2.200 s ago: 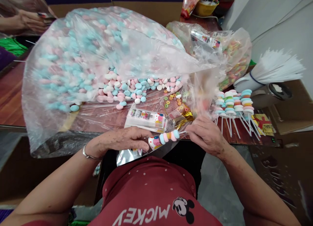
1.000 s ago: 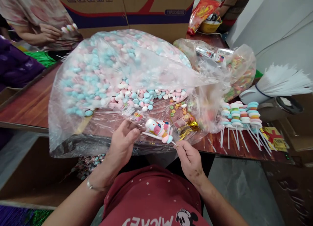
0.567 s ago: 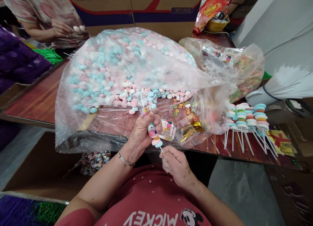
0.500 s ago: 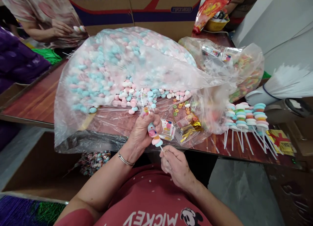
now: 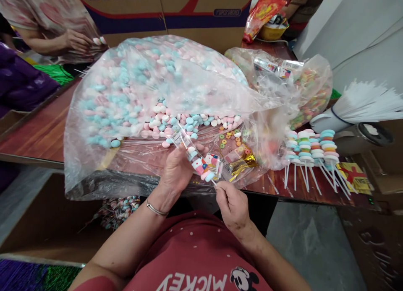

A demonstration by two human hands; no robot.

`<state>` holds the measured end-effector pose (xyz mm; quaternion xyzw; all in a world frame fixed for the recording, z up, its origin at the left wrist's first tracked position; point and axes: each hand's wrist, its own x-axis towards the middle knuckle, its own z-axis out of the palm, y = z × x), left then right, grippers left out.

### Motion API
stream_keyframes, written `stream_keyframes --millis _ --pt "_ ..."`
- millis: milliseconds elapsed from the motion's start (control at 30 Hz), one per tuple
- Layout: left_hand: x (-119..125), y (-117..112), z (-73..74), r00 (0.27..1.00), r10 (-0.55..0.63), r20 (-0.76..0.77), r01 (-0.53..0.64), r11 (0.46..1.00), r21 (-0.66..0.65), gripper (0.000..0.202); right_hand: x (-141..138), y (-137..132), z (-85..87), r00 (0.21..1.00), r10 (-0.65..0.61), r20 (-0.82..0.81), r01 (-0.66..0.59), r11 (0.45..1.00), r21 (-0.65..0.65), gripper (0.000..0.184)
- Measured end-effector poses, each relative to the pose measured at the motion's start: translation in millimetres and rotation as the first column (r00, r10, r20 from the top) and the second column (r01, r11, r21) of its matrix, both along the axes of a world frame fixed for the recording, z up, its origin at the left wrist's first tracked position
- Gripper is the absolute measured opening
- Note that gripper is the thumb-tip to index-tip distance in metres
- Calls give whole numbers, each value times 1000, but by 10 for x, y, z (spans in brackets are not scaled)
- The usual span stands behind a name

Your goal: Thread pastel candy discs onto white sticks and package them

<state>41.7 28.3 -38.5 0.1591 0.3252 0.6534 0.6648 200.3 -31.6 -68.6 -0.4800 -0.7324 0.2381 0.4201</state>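
My left hand (image 5: 176,171) is closed round a candy skewer (image 5: 201,168) of pink, white and blue discs, which sits partly inside a clear printed sleeve (image 5: 184,142). My right hand (image 5: 231,205) pinches the skewer's thin white stick just below the lowest disc. Both hands hover at the near edge of the wooden table (image 5: 40,131), over the mouth of a big clear bag of pastel candies (image 5: 151,85). A stack of printed sleeves (image 5: 215,164) and gold twist ties (image 5: 241,164) lie just beyond my fingers.
Finished candy skewers (image 5: 310,150) lie in a row at the right, beside a bundle of white sticks (image 5: 362,100). A second bag of coloured ring candies (image 5: 302,89) sits behind. Another person's hands (image 5: 78,41) work at the far left. Wrapped skewers fill a box (image 5: 118,209) below the table.
The skewer went from lying level between my hands into the sleeve, then tilted upright in my left fist; now it leans right. My right hand stayed on the stick.
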Motion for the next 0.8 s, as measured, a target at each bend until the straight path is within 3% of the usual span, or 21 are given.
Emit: stream_keyframes --millis 133,267,333,367,433,533,667,800 --pt "-64 66 22 996 86 28 -86 996 23 41 -35 -61 -35 991 78 -105 -101 968 -231 24" --pt "-69 115 90 999 40 21 -41 999 7 30 -83 -115 -89 926 62 -372 -256 829 -498 30" --pt "-95 148 118 1000 15 20 -14 998 -60 24 -74 -114 -98 908 32 -419 -277 795 -540 31" --pt "-112 162 126 1000 4 15 -2 995 -101 22 -61 -107 -99 917 34 -397 -259 807 -531 30" --pt "-141 177 125 1000 -23 -2 22 987 -157 22 -29 -84 -99 962 68 -265 -181 885 -429 27" --pt "-149 161 87 998 -54 -21 49 982 -180 26 -4 -46 -102 996 66 61 -60 994 -92 22" --pt "-113 119 11 999 -45 -21 41 985 -169 30 -38 -24 -108 945 -63 320 -38 954 299 21" --pt "-67 88 -45 997 -66 -28 61 983 -176 32 -69 -26 -121 921 -122 370 -50 905 423 19"
